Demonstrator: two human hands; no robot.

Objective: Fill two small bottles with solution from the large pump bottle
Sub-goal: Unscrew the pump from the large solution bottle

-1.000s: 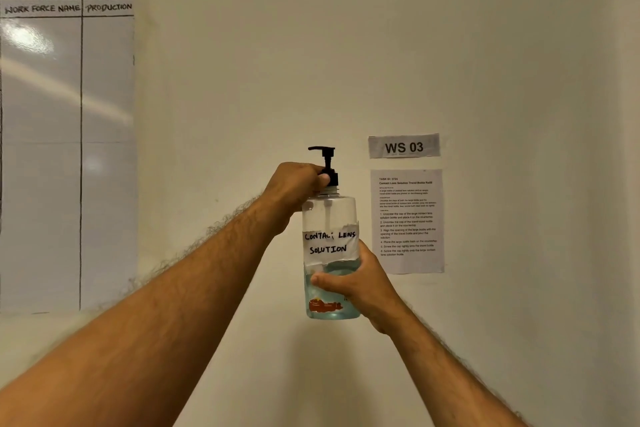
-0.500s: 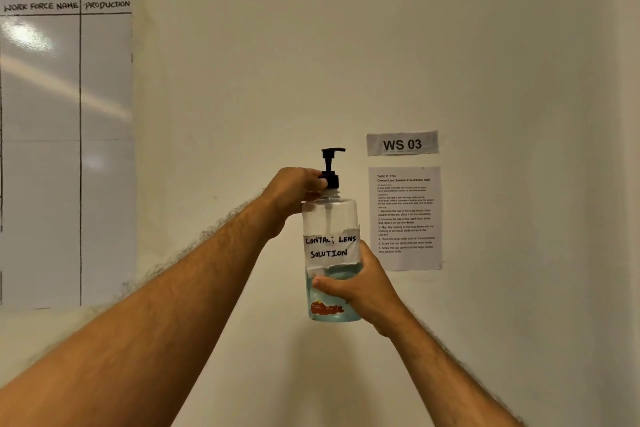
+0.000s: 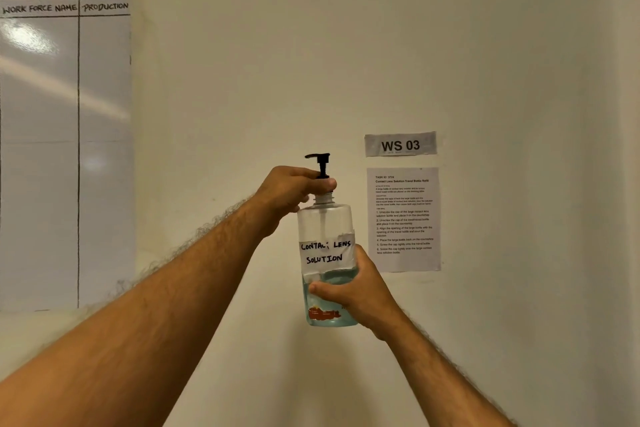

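Observation:
The large clear pump bottle point(image 3: 325, 229), labelled "CONTACT LENS SOLUTION" and about a third full of bluish liquid, is held upright in the air in front of the wall. My right hand point(image 3: 353, 291) grips its lower body. My left hand point(image 3: 291, 192) grips the collar of the black pump head point(image 3: 320, 165), whose nozzle points left. The collar is raised above the bottle's threaded neck point(image 3: 324, 198). No small bottles are in view.
A whiteboard point(image 3: 62, 149) with a hand-drawn table hangs on the wall at left. A "WS 03" sign point(image 3: 400, 144) and a printed instruction sheet point(image 3: 403, 218) are taped to the wall right of the bottle.
The pump nozzle swung from left to right and back to left as my left hand turned the collar. The collar has risen, showing the threaded neck. My right hand keeps its grip.

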